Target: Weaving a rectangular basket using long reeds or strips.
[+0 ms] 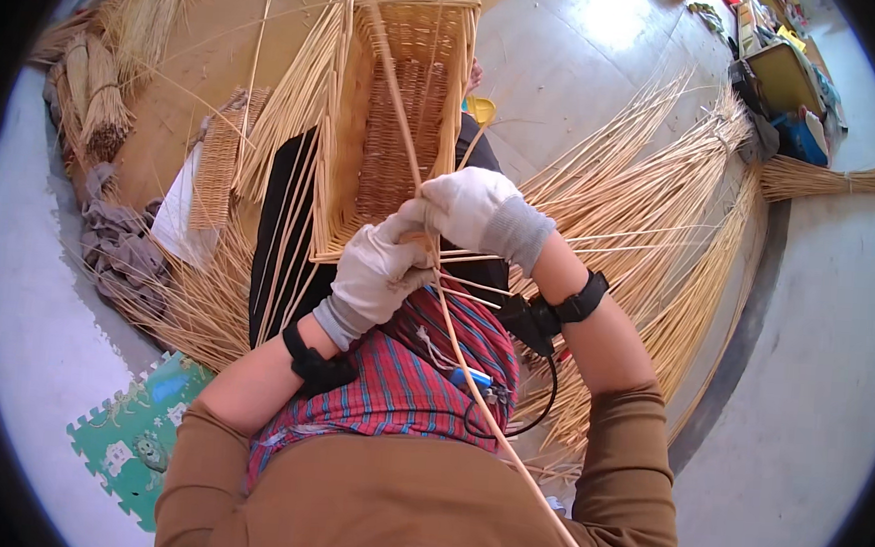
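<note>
A rectangular wicker basket [333, 137] rests on my lap, its open side facing up and its woven bottom visible inside. Both my hands wear whitish gloves and meet at the basket's near right corner. A long pale cane strand [518, 461] runs through them, one end reaching up over the basket and the other trailing down past my right side. My right hand [476, 211] pinches the strand at the rim. Just below and to the left, my left hand [383, 268] has its fingers closed on the same strand. Several loose cane ends stick out beside the fingers.
Loose canes [652, 206] spread over the floor on the right, with tied bundles [97, 102] at the far left. A flat woven panel [215, 170] lies left of the basket. Grey cloth [124, 244] and a green foam mat [147, 431] are further left.
</note>
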`<state>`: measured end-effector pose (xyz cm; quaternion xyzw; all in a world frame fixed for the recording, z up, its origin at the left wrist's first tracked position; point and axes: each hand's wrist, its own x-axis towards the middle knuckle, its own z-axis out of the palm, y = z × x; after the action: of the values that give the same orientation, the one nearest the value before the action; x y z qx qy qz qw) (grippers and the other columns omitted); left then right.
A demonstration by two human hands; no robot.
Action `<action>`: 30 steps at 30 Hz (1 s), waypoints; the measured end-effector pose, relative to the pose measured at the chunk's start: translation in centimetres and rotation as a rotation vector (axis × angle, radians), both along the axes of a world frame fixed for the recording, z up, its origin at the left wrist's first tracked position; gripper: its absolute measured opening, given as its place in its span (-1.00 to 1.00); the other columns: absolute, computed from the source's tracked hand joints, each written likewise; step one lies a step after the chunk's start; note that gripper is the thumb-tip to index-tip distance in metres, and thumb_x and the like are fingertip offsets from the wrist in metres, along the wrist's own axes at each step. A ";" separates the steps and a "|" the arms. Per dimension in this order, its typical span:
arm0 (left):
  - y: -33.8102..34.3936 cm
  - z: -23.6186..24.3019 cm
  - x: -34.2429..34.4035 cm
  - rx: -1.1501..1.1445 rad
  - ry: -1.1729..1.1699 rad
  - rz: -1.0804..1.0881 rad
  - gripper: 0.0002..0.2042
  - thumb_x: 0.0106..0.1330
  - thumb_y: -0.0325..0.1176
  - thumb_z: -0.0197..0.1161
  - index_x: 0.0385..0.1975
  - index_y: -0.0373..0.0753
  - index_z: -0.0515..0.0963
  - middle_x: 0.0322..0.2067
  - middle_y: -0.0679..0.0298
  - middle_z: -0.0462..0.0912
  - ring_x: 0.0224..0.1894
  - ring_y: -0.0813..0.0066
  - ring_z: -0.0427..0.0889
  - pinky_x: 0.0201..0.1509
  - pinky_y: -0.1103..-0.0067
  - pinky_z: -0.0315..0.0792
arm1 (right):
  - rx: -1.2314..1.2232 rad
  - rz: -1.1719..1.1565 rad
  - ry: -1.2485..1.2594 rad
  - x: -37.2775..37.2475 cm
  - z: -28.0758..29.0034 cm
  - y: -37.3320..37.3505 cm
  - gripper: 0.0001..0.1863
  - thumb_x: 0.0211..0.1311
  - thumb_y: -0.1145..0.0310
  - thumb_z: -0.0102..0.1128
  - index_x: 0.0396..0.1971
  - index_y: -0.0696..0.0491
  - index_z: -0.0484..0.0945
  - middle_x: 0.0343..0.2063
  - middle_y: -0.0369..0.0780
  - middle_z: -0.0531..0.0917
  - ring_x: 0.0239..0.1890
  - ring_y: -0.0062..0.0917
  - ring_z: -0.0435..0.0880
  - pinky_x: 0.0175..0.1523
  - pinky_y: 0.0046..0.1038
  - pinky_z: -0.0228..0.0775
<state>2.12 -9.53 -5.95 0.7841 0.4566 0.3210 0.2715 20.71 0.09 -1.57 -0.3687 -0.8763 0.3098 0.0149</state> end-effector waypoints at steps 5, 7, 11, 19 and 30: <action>0.2 -1.3 -1.2 0.091 0.029 -0.060 -0.76 0.02 -0.31 0.59 -0.39 -0.16 0.66 -0.29 0.30 0.68 -0.27 0.18 0.66 -0.16 0.30 0.50 | -0.135 -0.343 -0.018 1.3 -0.8 -1.0 -0.52 0.47 -0.04 0.10 -0.41 0.06 0.71 -0.46 -0.03 0.72 -0.31 -0.08 0.74 -0.12 -0.16 0.57; 0.4 -0.9 -1.3 0.078 0.045 -0.087 -0.76 0.06 -0.25 0.57 -0.35 -0.13 0.65 -0.26 0.29 0.68 -0.25 0.17 0.65 -0.11 0.31 0.48 | -0.147 -0.422 0.084 1.5 -1.3 -1.3 -0.43 0.45 -0.14 0.13 -0.49 0.07 0.71 -0.50 -0.04 0.71 -0.32 -0.09 0.74 -0.14 -0.14 0.56; 1.5 1.0 -1.0 -0.027 0.156 -0.148 -0.58 0.07 -0.27 0.56 -0.04 -0.10 0.64 -0.25 0.22 0.68 -0.23 0.12 0.66 -0.10 0.30 0.51 | -0.104 -0.468 -0.014 0.7 -1.1 -1.2 -0.49 0.40 -0.14 0.19 -0.46 0.02 0.74 -0.50 -0.07 0.72 -0.33 -0.12 0.75 -0.17 -0.16 0.56; 4.3 3.3 -0.9 -0.341 0.253 -0.251 -0.40 0.11 -0.23 0.57 0.21 -0.03 0.53 -0.15 0.12 0.75 -0.07 0.07 0.75 0.02 0.32 0.61 | 0.559 -0.287 0.178 3.5 1.8 1.9 -0.65 0.13 0.01 0.46 -0.18 -0.11 0.73 -0.23 -0.25 0.73 -0.10 -0.29 0.74 -0.10 -0.26 0.59; 4.4 3.1 -1.1 -0.338 0.291 -0.241 -0.42 0.13 -0.14 0.55 0.18 0.01 0.51 -0.26 0.13 0.74 -0.16 0.05 0.75 -0.09 0.28 0.58 | 0.736 0.178 -0.087 2.8 3.4 6.2 -0.45 0.16 -0.15 0.35 0.05 -0.13 0.68 0.32 -0.15 0.54 0.41 -0.22 0.43 0.53 -0.04 0.17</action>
<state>1.05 -5.11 -2.81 0.8143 0.4413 0.0891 0.3664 23.47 6.26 1.85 -0.2741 -0.9573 -0.0416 0.0823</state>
